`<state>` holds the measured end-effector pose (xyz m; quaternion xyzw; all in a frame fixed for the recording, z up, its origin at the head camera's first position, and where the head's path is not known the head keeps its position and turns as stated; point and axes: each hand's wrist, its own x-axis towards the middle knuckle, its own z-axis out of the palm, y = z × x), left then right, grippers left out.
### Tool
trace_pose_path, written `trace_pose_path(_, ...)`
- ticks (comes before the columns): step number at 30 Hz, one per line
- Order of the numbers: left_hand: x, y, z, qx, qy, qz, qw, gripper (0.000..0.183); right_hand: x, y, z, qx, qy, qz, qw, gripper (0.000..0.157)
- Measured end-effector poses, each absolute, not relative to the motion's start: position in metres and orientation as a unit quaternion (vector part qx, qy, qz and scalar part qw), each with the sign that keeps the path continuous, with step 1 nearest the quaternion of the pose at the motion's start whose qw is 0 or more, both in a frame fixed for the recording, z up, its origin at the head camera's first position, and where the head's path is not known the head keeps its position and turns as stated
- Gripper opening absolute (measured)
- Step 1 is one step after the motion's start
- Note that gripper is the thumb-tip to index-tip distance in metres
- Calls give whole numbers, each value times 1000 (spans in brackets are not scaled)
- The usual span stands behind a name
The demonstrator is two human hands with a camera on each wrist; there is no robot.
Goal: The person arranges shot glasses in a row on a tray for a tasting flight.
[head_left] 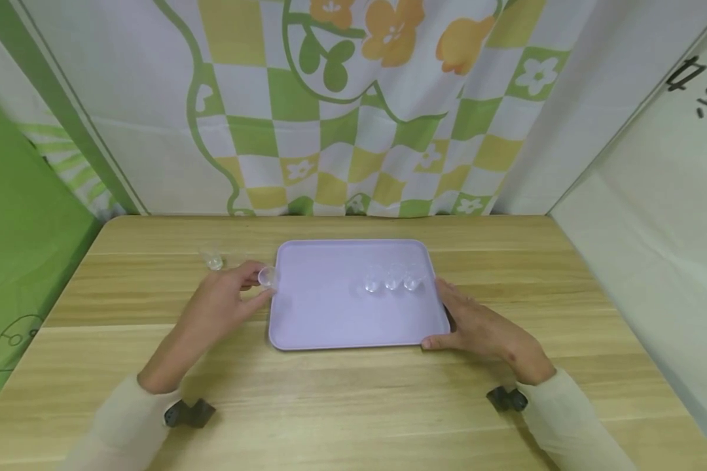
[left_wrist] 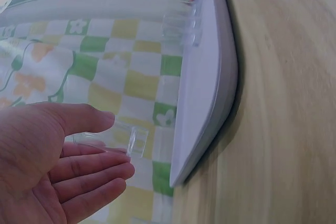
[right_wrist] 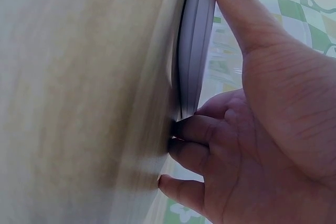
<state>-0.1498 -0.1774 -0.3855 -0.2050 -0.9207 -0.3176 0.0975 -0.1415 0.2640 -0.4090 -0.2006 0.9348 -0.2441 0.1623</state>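
In the head view my left hand (head_left: 220, 301) pinches a small clear cup (head_left: 268, 277) between thumb and fingers. It holds the cup at the left rim of a lilac tray (head_left: 324, 320). The left wrist view shows that clear cup (left_wrist: 137, 141) with its thick base pointing away from the palm. My right hand (head_left: 483, 327) grips the tray's near right corner, thumb at the front edge and fingers along the right side. In the right wrist view its fingers curl in against the tray's edge (right_wrist: 197, 51), close to the tabletop. Three clear cups (head_left: 391, 282) stand in a row on the tray's right half.
Another clear cup (head_left: 215, 261) stands on the wooden table (head_left: 353, 405) beyond my left hand. A checked green and yellow curtain (head_left: 353, 131) hangs at the table's far edge. A green panel (head_left: 23, 229) is on the left and a white one (head_left: 654, 216) on the right.
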Motion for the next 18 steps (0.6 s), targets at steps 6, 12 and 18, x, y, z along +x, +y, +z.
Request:
trace_pose_path(6, -153, -163, -391, -216, -920, -312, 98, 31, -141, 263, -409, -202, 934, -245, 161, 126)
trace_pose_path(12, -157, -145, -395, -219, -919, -318, 81, 35, -141, 264, -409, -197, 936, -243, 163, 126)
trace_pose_path(18, -162, -130, -399, -220, -916, -329, 66, 34, -141, 263, -408, -201, 936, -242, 159, 125)
